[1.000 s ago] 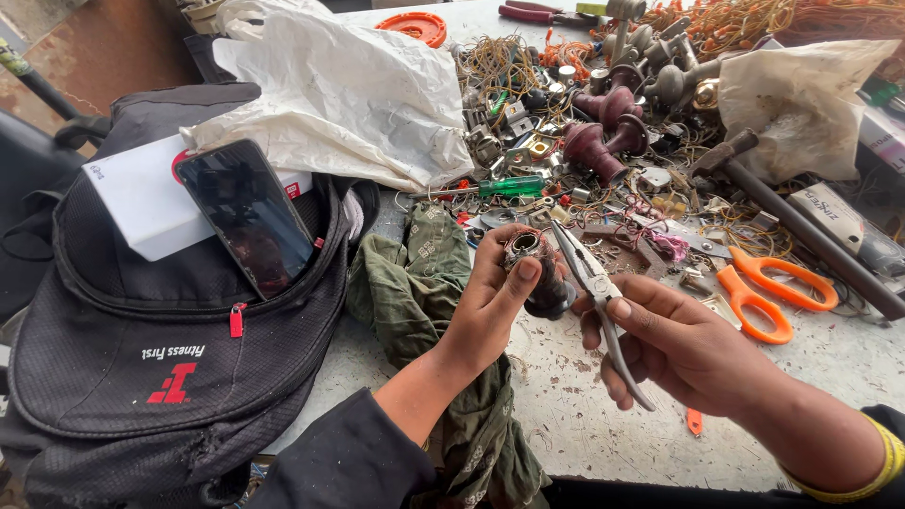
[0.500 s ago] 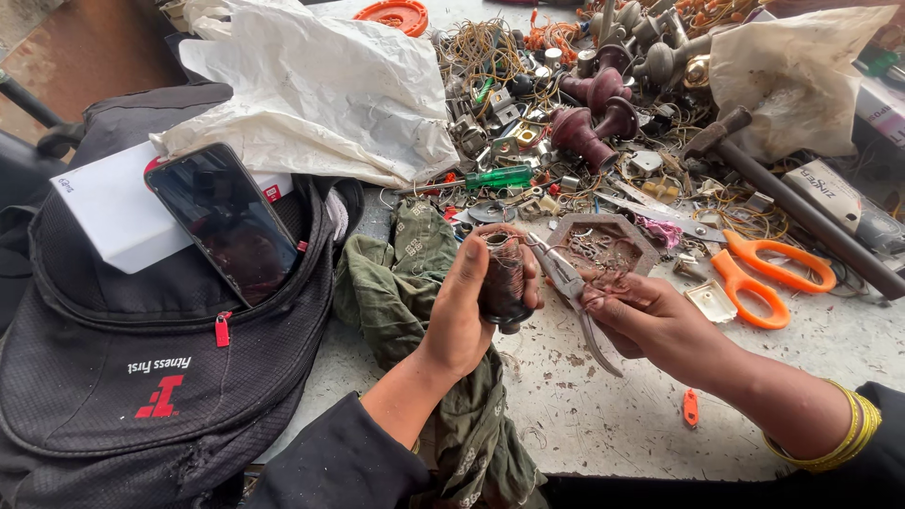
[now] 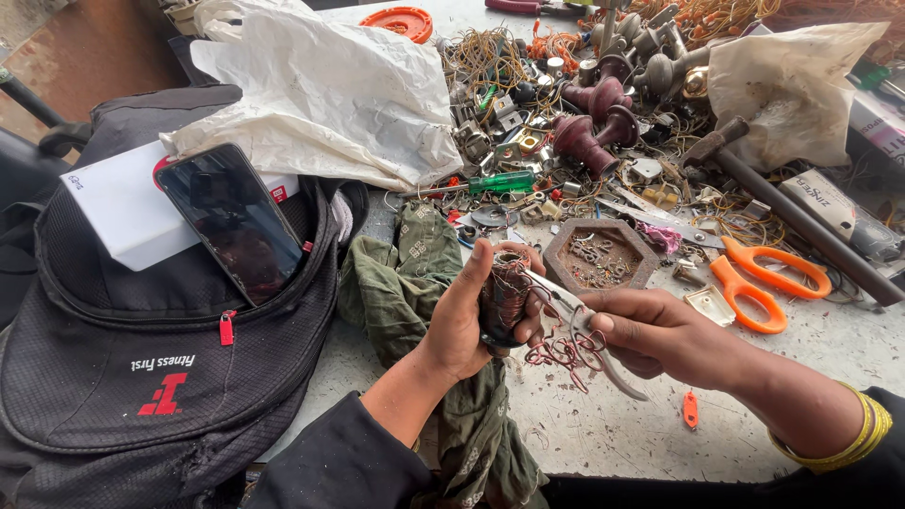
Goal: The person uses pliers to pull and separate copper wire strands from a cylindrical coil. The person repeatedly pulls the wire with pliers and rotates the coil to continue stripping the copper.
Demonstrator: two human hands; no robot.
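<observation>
My left hand (image 3: 459, 320) grips a small dark motor armature (image 3: 503, 297) wound with copper wire, held upright above a green cloth (image 3: 415, 283). My right hand (image 3: 650, 335) holds metal pliers (image 3: 566, 311), their jaws at the top of the armature. A tangle of reddish copper wire (image 3: 566, 353) hangs loose between the pliers' handles and the armature. Both hands are over the table's near edge.
A black backpack (image 3: 141, 377) at left carries a white box (image 3: 118, 212) and a dark phone (image 3: 236, 221). A white plastic bag (image 3: 330, 94) lies behind. Orange scissors (image 3: 764, 283), a hexagonal tray of bits (image 3: 599, 254), a green screwdriver (image 3: 490, 182) and scrap metal parts crowd the table.
The armature has been turned from end-on to upright in my left hand. The pliers moved onto its top, and loose copper wire now hangs out beside it.
</observation>
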